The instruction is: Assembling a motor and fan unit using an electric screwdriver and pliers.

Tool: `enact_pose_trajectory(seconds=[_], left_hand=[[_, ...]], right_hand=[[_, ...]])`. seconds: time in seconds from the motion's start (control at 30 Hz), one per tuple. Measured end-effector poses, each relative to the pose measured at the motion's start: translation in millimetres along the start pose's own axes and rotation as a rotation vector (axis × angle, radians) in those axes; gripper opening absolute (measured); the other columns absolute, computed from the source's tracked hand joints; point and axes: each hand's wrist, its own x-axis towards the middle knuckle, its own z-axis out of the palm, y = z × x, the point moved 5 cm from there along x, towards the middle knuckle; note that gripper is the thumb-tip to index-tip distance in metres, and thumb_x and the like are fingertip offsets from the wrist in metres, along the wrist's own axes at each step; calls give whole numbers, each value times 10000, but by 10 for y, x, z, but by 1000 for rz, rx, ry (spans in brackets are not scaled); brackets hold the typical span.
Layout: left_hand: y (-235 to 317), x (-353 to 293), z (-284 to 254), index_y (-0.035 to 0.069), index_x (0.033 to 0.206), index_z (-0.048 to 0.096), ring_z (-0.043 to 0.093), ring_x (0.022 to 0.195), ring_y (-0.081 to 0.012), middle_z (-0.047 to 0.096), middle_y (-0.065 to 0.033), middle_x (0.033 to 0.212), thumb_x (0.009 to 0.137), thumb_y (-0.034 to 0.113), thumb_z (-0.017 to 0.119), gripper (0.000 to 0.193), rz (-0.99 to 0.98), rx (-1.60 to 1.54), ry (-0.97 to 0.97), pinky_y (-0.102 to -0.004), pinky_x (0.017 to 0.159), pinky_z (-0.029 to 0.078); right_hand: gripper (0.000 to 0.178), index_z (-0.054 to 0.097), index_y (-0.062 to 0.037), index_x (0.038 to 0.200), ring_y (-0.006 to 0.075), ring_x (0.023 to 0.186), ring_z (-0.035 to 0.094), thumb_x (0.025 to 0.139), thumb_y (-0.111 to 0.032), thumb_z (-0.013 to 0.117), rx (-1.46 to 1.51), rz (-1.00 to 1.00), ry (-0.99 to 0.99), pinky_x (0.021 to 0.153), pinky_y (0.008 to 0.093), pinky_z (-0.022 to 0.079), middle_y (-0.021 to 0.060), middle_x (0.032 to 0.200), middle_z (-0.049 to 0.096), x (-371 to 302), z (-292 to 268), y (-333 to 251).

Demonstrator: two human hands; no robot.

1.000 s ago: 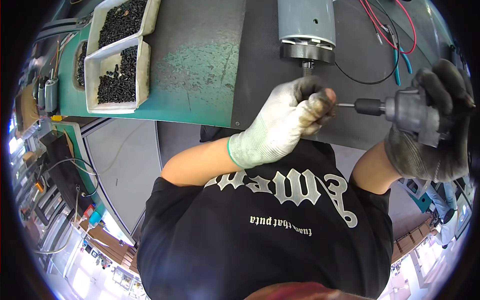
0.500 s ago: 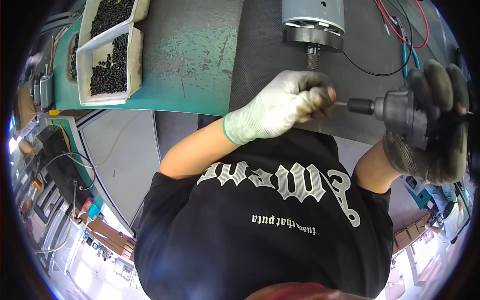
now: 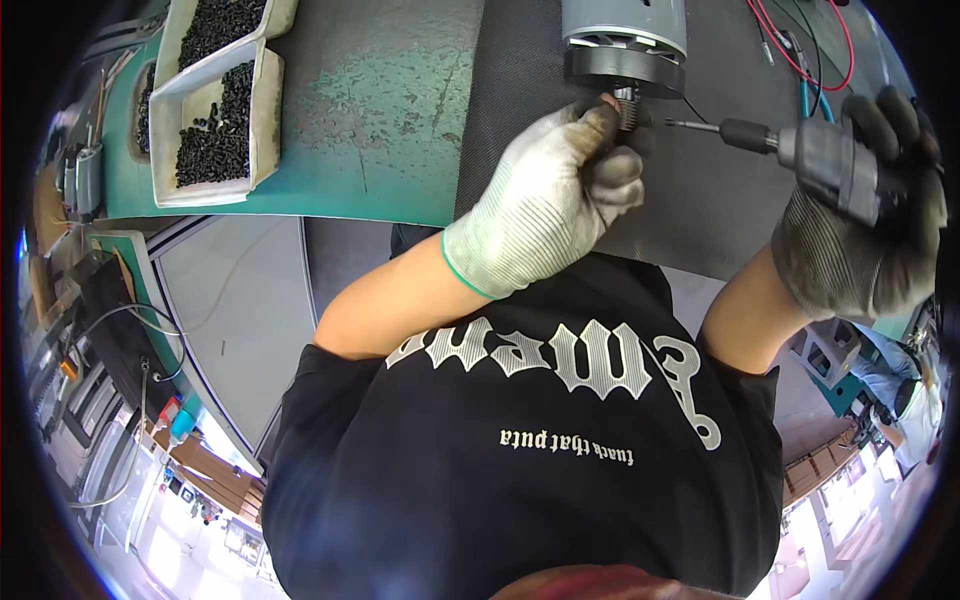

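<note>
At the top of the head view lies a grey cylindrical motor (image 3: 625,22) with a black end disc (image 3: 625,70) and a ridged shaft (image 3: 627,105) pointing toward me. My left hand (image 3: 560,180), in a white glove with darkened fingers, is closed beside that shaft. Its thumb and forefinger come together just below the disc; whatever they pinch is hidden. My right hand (image 3: 860,240), in a grey-black glove, is wrapped round a dark power screwdriver (image 3: 835,165). The screwdriver's thin bit points left at the shaft, a short gap away from it and from my left fingers.
Two white bins (image 3: 265,120) full of small black screws stand at the left of the green, worn bench top (image 3: 390,130). A black mat (image 3: 520,100) lies under the motor. Red and black leads (image 3: 850,60) and blue-handled pliers (image 3: 805,95) lie at upper right.
My left hand has moved up and away from the screwdriver bit to the motor shaft. The screwdriver has risen slightly and tilted, its bit now free of my left fingers.
</note>
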Motion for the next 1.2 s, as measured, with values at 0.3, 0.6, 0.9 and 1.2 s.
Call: enact_pose_trajectory(seconds=[0.3, 0.6, 0.9, 1.2], left_hand=[[-27, 47, 12, -4, 1089, 553, 299, 504, -24, 584, -84, 908, 1039, 190, 401, 252, -41, -222, -89, -169, 502, 342], [139, -24, 113, -11, 1080, 536, 545, 624, -85, 601, -88, 971, 1001, 117, 485, 159, 220, 617, 296, -203, 591, 467], [124, -9, 27, -10, 1096, 537, 624, 803, -130, 594, -81, 1035, 995, 86, 480, 150, 96, 155, -27, -228, 686, 515], [128, 10, 33, -20, 1106, 533, 622, 798, -125, 604, -70, 1013, 978, 89, 531, 168, 144, 297, 96, -233, 693, 519]], right_hand=[[307, 539, 67, 1107, 252, 968, 477, 877, -136, 534, 27, 10, -6, 784, 385, 483, 264, 1135, 519, 77, 241, 264], [310, 527, 85, 1111, 299, 965, 506, 893, -135, 517, 24, 22, -31, 795, 421, 501, 289, 1123, 523, 75, 303, 277], [321, 506, 115, 1123, 386, 962, 562, 917, -130, 491, -7, -15, -59, 818, 485, 531, 327, 1101, 533, 67, 310, 245], [333, 486, 146, 1136, 473, 958, 617, 941, -124, 465, -26, -36, -113, 842, 548, 562, 366, 1079, 542, 77, 349, 302]])
